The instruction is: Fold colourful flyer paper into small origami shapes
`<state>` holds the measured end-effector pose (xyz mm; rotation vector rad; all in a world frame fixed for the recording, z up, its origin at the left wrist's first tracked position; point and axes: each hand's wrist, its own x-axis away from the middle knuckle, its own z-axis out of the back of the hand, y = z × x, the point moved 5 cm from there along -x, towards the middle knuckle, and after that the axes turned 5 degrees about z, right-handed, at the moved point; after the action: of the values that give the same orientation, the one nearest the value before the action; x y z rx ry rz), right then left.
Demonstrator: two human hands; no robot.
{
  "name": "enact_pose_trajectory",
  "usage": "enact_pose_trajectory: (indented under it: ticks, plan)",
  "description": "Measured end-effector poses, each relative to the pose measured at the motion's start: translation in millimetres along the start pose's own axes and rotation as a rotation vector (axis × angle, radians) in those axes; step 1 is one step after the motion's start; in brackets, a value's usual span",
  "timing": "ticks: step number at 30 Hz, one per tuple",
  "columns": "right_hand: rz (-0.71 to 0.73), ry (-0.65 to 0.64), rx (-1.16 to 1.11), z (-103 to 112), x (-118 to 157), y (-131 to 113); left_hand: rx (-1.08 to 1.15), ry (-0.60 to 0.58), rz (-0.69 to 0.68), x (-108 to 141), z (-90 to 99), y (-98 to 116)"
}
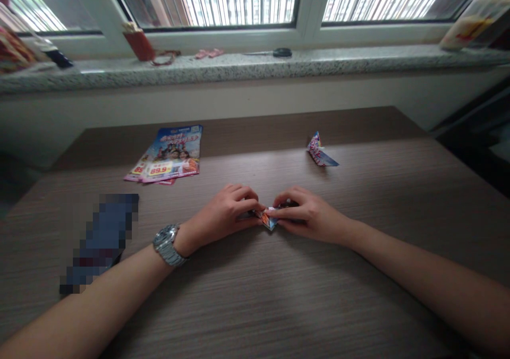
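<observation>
A small folded piece of printed paper (pixel 270 222), orange, white and blue, lies low over the table between my two hands. My left hand (pixel 235 207), with a metal watch (pixel 169 244) on its wrist, pinches the paper's left side. From the other side my right hand (pixel 308 214) grips it, fingertips near those of the left. Fingers cover much of the paper, so its full shape is hidden. Beyond my right hand stands a folded paper figure (pixel 317 152) with pointed ends, printed in pink, white and blue.
Printed flyers (pixel 175 154) lie in a stack at the back left of the brown table (pixel 255 300). A dark pixelated flat object (pixel 104 237) is beside my left forearm. On the stone windowsill (pixel 231 71) are scissors (pixel 281 52), a red box-like item (pixel 138 43) and a plastic bag (pixel 466 30).
</observation>
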<state>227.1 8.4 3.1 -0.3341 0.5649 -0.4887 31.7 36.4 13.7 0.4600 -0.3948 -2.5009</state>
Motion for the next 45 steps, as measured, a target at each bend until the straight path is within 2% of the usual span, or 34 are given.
enact_pose_trajectory:
  ticks: [9, 20, 36, 45]
  plan:
    - [-0.064, 0.032, -0.087, 0.1, -1.1, 4.4, -0.049, 0.004, -0.003, -1.2, -1.2, 0.5]
    - [-0.239, 0.041, -0.111, -1.2, -1.8, 9.3, -0.044, 0.003, 0.014, 0.5, -3.0, 0.4]
    - [-0.222, 0.058, -0.195, 2.1, -3.1, 7.0, 0.059, 0.025, 0.040, -2.1, -1.2, 4.9]
    - [-0.276, 0.084, -0.251, 3.1, -3.2, 10.0, 0.258, 0.059, 0.210, -1.3, 4.7, 5.8]
